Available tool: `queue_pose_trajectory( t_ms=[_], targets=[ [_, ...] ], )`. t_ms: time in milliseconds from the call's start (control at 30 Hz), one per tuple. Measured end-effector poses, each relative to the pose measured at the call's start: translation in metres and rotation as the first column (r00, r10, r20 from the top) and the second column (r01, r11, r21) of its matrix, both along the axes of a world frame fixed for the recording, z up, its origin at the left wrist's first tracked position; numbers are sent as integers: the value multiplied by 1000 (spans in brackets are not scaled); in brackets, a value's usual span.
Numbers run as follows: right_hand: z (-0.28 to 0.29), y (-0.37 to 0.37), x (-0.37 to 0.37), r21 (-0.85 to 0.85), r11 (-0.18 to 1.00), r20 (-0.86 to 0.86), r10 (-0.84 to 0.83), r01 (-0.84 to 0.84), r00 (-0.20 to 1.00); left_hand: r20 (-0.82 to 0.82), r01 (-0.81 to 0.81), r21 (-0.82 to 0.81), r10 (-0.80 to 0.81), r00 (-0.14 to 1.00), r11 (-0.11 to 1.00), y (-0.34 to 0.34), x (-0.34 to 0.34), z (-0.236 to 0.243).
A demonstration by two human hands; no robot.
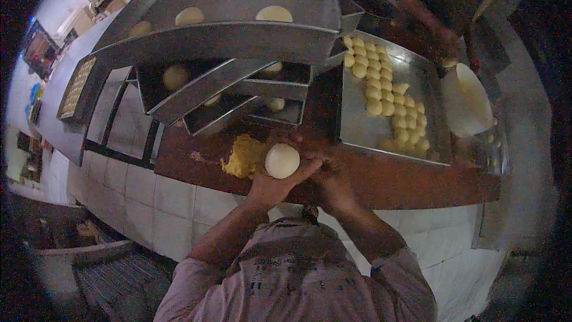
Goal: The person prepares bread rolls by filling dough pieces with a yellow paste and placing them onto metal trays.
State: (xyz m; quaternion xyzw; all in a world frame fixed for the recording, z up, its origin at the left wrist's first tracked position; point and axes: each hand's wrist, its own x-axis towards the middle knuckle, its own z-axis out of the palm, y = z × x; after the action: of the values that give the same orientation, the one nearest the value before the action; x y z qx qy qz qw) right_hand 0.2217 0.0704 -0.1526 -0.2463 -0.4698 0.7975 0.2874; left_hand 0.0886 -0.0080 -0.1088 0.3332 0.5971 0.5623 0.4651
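Note:
A smooth, pale, round dough ball (282, 161) rests in my left hand (271, 186), which curls around its near side over the brown counter (417, 188). Close by on the right is my right hand (329, 174), its fingers dark and smeared, near my left fingertips. I cannot make out whether it holds anything. Just left of the ball lies a crumbly yellow mound of filling (242, 156), beside my left hand.
At the right, a metal tray (363, 128) carries rows of small yellow balls. Stacked metal pans (220, 42) with pale dough balls fill the far left. A white bowl (468, 101) stands beyond the tray, near another person's arm (426, 18).

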Motion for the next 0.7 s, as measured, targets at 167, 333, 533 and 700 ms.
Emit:
queue_pose_trajectory(
  t_ms=[167, 333, 533, 700],
  targets=[
    [74, -10, -5, 831, 519, 387, -282, -200, 878, -387, -206, 196, 268, 882, 959, -1, -7, -44],
    [95, -4, -11, 932, -125, 343, -10, -341, 939, -747, 48, 296, 200, 634, 954, -4, -17, -34],
    [214, 55, -50, 837, 137, 413, 475, -529, 777, -476, -43, 436, 271, 837, 899, -42, -49, 5],
    [274, 124, -167, 982, 110, 141, 111, -153, 984, -506, -507, 187, 525, 684, 841, -89, -112, -99]
  ],
)
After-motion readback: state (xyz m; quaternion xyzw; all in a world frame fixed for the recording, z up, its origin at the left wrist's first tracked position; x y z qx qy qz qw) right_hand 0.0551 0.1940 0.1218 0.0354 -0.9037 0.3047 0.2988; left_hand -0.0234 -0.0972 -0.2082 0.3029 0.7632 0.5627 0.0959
